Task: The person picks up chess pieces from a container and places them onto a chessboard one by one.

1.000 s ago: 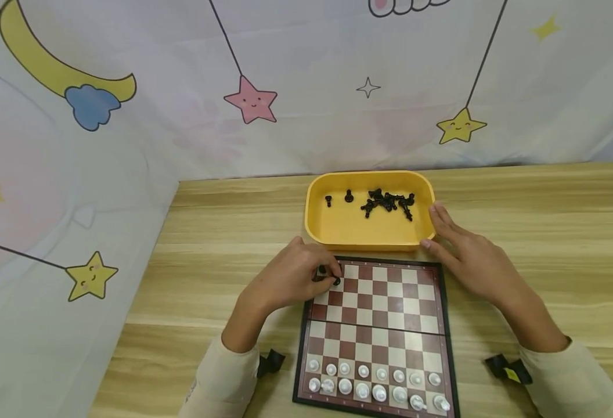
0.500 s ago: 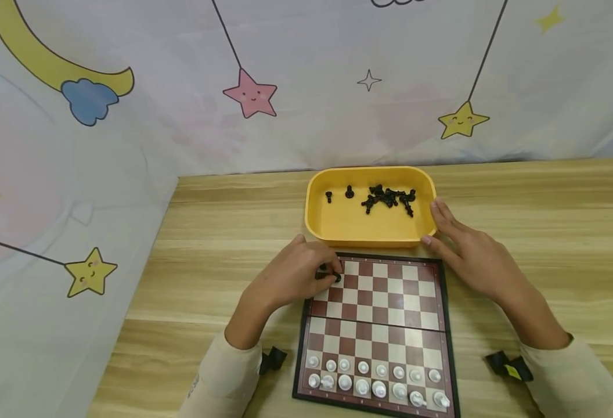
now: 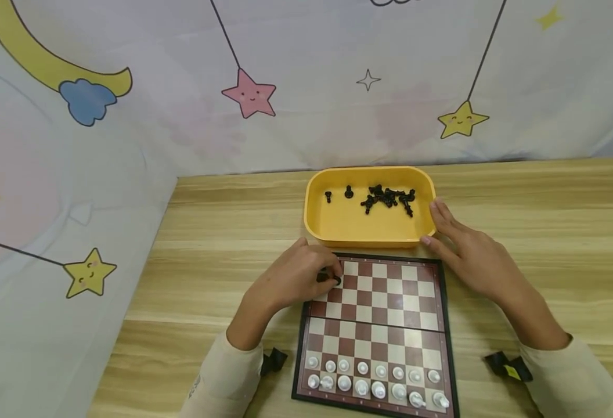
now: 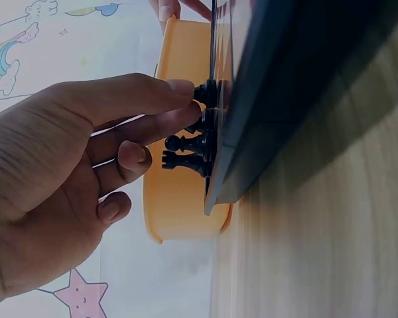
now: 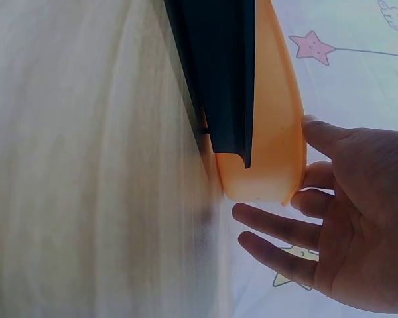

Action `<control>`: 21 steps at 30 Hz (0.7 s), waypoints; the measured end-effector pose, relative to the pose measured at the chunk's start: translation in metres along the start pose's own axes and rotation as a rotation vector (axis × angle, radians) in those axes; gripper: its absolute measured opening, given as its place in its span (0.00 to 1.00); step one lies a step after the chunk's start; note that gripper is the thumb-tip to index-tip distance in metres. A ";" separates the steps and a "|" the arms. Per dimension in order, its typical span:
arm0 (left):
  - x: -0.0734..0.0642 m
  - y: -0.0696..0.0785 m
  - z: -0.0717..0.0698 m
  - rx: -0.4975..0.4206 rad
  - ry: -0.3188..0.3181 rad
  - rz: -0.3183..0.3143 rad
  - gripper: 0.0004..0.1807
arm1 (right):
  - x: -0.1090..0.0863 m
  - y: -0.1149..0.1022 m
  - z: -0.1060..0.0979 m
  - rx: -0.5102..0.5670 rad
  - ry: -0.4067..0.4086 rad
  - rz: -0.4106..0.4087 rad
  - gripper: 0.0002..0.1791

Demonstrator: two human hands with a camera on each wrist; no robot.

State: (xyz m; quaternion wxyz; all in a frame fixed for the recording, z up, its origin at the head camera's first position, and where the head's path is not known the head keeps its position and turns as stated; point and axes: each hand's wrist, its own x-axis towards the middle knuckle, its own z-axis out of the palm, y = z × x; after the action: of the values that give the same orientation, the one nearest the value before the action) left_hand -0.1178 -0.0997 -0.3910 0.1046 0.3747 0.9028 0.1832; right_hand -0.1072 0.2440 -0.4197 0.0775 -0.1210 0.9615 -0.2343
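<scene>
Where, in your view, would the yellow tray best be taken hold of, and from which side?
Grip the yellow tray by the raised rim at its short ends, probably one hand from either side: the chessboard lies close along its long front wall, and the right hand touches its right end.

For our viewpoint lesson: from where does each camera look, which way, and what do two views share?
Head: head-worn, facing forward and down at the board; left hand, right hand, sleeves show.
Left wrist: on that wrist, facing black pieces; both hands show.
Right wrist: on that wrist, facing the tub; right hand shows.
Wrist views share the tub.
</scene>
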 end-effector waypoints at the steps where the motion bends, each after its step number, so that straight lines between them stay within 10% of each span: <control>1: 0.000 0.000 0.000 0.004 0.001 -0.001 0.03 | 0.001 0.000 -0.001 -0.001 0.002 -0.002 0.42; 21: -0.004 -0.001 -0.004 -0.003 0.020 0.025 0.03 | 0.000 -0.001 -0.001 0.003 0.006 0.010 0.42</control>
State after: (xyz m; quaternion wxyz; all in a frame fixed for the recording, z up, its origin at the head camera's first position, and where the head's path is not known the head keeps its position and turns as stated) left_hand -0.1168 -0.1044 -0.3874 0.0938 0.3837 0.8989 0.1896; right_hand -0.1072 0.2432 -0.4186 0.0760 -0.1151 0.9620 -0.2357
